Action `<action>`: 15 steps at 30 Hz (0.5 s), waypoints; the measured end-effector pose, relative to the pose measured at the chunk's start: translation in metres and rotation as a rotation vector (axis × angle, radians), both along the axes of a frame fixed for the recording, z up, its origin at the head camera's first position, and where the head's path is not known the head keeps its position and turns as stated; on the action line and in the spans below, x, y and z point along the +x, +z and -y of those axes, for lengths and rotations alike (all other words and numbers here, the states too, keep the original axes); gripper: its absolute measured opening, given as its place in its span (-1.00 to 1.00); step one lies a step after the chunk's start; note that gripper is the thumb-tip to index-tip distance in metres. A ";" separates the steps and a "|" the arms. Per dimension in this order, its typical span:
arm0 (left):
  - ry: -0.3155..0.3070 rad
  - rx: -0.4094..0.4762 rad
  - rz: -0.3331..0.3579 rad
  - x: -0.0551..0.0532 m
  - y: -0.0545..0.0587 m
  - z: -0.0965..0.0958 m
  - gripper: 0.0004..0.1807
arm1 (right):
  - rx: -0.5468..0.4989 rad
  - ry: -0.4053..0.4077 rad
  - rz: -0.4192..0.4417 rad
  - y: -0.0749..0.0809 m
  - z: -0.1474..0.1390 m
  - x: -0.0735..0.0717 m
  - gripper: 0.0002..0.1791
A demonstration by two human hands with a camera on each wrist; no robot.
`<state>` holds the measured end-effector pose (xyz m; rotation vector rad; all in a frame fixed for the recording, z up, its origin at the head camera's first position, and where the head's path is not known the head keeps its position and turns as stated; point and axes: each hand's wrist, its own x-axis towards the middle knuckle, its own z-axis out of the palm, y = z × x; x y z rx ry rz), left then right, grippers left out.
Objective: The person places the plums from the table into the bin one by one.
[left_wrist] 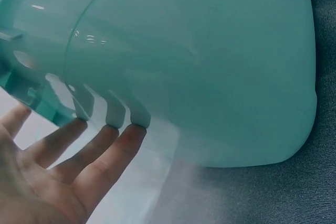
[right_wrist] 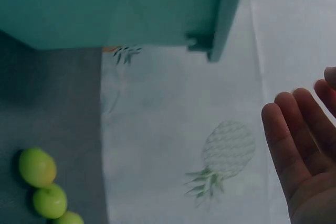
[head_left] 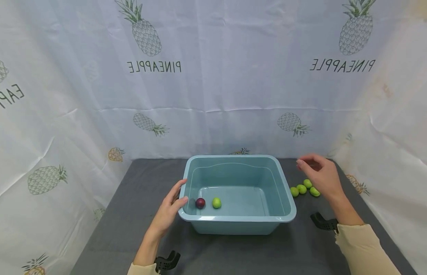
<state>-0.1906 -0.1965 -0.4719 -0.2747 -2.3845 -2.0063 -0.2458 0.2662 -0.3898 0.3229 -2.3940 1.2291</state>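
The green fruits right of the tub look light, firm and smooth, best pinched by their sides. The right hand, loosely curved, shows nothing held; the left hand grips the tub's rim.

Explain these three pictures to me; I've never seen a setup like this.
There is no machine here: a person works with a bare left hand and right hand. One picture comes from a head camera looking forward and down; the other two come from cameras on each wrist. On the dark surface stands a blue tub with a red fruit and a green fruit inside; more green fruits lie beside it. The left hand touches the tub's side. The right is raised near the outside fruits; whether it holds anything, I can't tell.
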 end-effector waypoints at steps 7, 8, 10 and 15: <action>0.000 -0.013 -0.012 0.000 -0.002 0.001 -0.40 | 0.005 -0.101 0.057 -0.025 -0.021 -0.005 -0.71; 0.000 -0.009 -0.010 0.000 -0.002 0.001 -0.40 | 0.011 -0.112 0.061 -0.028 -0.024 -0.006 -0.70; -0.001 -0.009 -0.009 0.000 -0.002 0.001 -0.40 | 0.017 -0.128 0.067 -0.036 -0.031 -0.008 -0.69; -0.001 -0.007 -0.005 0.000 -0.002 0.001 -0.41 | 0.023 -0.146 0.090 -0.052 -0.045 -0.012 -0.66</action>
